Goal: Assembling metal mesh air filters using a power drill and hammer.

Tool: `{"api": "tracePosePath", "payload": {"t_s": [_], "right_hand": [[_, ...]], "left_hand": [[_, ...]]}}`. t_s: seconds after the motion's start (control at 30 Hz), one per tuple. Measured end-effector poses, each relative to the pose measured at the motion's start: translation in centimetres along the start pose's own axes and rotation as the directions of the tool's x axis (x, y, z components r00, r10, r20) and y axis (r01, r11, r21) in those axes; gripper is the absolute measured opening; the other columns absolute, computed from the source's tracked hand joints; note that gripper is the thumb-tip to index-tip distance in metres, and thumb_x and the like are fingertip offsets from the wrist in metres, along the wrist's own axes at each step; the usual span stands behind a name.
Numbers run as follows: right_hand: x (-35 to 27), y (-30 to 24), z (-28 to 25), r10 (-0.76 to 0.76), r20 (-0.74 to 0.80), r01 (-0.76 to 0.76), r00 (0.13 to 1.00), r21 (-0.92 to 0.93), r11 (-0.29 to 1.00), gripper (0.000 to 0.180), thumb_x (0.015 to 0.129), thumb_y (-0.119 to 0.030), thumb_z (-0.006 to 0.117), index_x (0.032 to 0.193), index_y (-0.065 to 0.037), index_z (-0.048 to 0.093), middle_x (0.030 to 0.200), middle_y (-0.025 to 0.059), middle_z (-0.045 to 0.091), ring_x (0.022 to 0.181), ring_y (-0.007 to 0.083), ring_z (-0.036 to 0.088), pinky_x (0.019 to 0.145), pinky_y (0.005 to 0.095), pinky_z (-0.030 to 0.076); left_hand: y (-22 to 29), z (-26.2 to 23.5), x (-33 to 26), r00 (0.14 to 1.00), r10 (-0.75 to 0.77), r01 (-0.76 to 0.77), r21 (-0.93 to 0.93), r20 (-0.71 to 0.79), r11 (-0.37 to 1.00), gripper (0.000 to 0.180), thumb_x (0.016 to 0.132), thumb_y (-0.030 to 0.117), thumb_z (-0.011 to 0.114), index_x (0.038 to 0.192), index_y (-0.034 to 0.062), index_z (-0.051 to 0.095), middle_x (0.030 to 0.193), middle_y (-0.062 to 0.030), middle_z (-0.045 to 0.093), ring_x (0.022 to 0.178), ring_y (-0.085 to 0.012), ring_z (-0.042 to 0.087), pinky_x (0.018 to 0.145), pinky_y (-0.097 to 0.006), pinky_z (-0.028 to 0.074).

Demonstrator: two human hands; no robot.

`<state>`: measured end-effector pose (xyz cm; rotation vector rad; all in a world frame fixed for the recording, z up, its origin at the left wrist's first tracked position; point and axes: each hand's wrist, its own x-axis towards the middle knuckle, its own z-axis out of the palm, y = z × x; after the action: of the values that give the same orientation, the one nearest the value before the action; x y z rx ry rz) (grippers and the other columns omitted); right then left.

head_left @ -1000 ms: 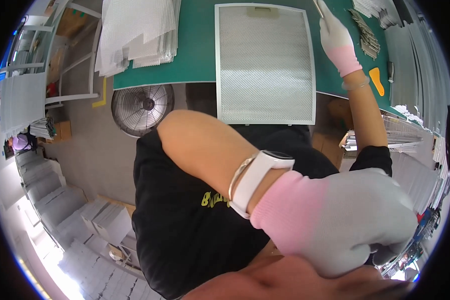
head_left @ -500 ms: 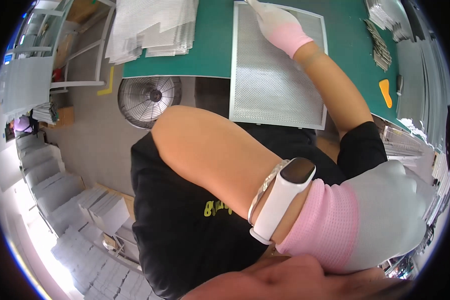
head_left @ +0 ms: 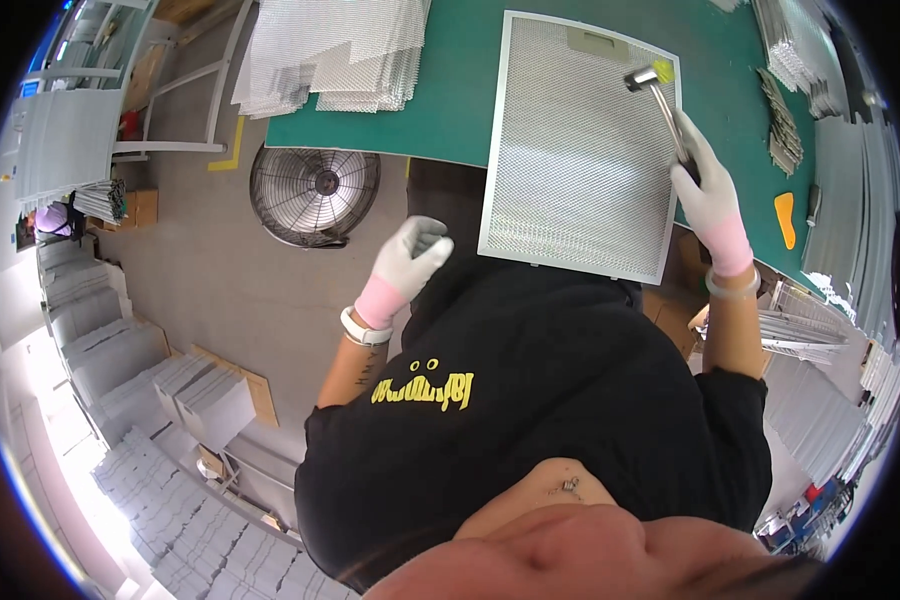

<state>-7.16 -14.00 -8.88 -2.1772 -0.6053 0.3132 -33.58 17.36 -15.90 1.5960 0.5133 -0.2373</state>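
A framed metal mesh panel (head_left: 580, 160) lies on the green table, its near end jutting over the edge above my lap. A flat plate with a slot sits near the panel's far edge. My right hand (head_left: 710, 180), in a white glove with a pink cuff, is closed around the handle of a hammer (head_left: 660, 95) at the panel's right side. The hammer's metal head with a yellow-green face hangs over the far right corner. Left of the panel, off the table, my gloved left hand (head_left: 410, 260) has its fingers loosely curled, and nothing shows in it.
Stacked mesh sheets (head_left: 340, 55) lie on the table (head_left: 450, 100) at far left. A floor fan (head_left: 320, 190) stands below the table's edge. On the right are an orange insole-shaped piece (head_left: 785, 220), a row of small metal parts (head_left: 782, 125) and upright grey panels (head_left: 850, 200).
My left hand has swung from the far lower right back across my body to the left. My right hand has moved from the panel's far end to its right side, bringing the hammer head into view.
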Motion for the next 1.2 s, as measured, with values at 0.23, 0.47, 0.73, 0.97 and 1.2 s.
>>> {"api": "tracePosePath", "payload": {"t_s": [0.23, 0.47, 0.73, 0.97, 1.2], "right_hand": [[-2.7, 0.2, -1.4, 0.007, 0.005, -0.007, 1.0, 0.086, 0.996, 0.062, 0.089, 0.004, 0.05, 0.15, 0.001, 0.043, 0.097, 0.0028, 0.059, 0.084, 0.0103, 0.053, 0.086, 0.0242, 0.046], [-4.5, 2.2, -2.6, 0.01, -0.093, -0.005, 0.996, 0.06, 0.998, 0.062, 0.089, 0.005, 0.05, 0.15, -0.001, 0.043, 0.097, 0.003, 0.059, 0.086, 0.0095, 0.054, 0.087, 0.0233, 0.046], [-5.4, 3.5, -4.1, 0.179, -0.224, -0.173, 0.958, 0.048, 0.984, 0.062, 0.091, 0.003, 0.051, 0.151, -0.005, 0.044, 0.098, 0.0015, 0.06, 0.084, 0.0081, 0.052, 0.082, 0.0218, 0.046], [-5.2, 5.5, -4.3, 0.134, -0.259, -0.134, 0.956, 0.019, 0.991, 0.059, 0.091, 0.003, 0.052, 0.15, -0.004, 0.045, 0.101, 0.0042, 0.062, 0.088, 0.0117, 0.057, 0.087, 0.0249, 0.048], [-4.4, 9.4, -5.5, -0.008, -0.391, -0.191, 0.921, -0.469, 0.862, 0.057, 0.092, 0.0, 0.052, 0.148, -0.011, 0.047, 0.104, 0.0161, 0.062, 0.09, 0.0318, 0.063, 0.085, 0.0393, 0.052]], "left_hand": [[1.0, 5.0, 2.9, 0.98, -0.014, 0.085, -0.346, 0.201, 0.935, 0.047, 0.091, 0.01, 0.07, 0.131, -0.0044, 0.05, 0.121, -0.0091, 0.063, 0.102, -0.0129, 0.062, 0.09, -0.03, 0.052], [2.8, 6.1, 3.5, 0.988, 0.073, -0.028, -0.305, 0.137, 0.952, 0.04, 0.091, 0.011, 0.07, 0.125, -0.0027, 0.053, 0.112, -0.0051, 0.065, 0.095, -0.0083, 0.061, 0.083, -0.026, 0.052], [3.4, 6.6, 3.4, 0.981, 0.164, -0.129, -0.291, 0.101, 0.948, 0.044, 0.091, 0.015, 0.072, 0.126, -0.0033, 0.053, 0.109, -0.0043, 0.064, 0.091, -0.0068, 0.059, 0.081, -0.025, 0.051], [2.7, 6.7, 4.0, 0.98, 0.185, -0.151, -0.318, 0.079, 0.936, 0.05, 0.092, 0.014, 0.072, 0.132, -0.0049, 0.05, 0.119, -0.0083, 0.064, 0.108, -0.0123, 0.061, 0.096, -0.029, 0.049], [1.5, 6.5, 4.9, 0.987, 0.155, -0.128, -0.352, 0.05, 0.927, 0.046, 0.094, 0.012, 0.069, 0.132, -0.0042, 0.049, 0.121, -0.0097, 0.063, 0.107, -0.0136, 0.062, 0.096, -0.03, 0.05]]}}
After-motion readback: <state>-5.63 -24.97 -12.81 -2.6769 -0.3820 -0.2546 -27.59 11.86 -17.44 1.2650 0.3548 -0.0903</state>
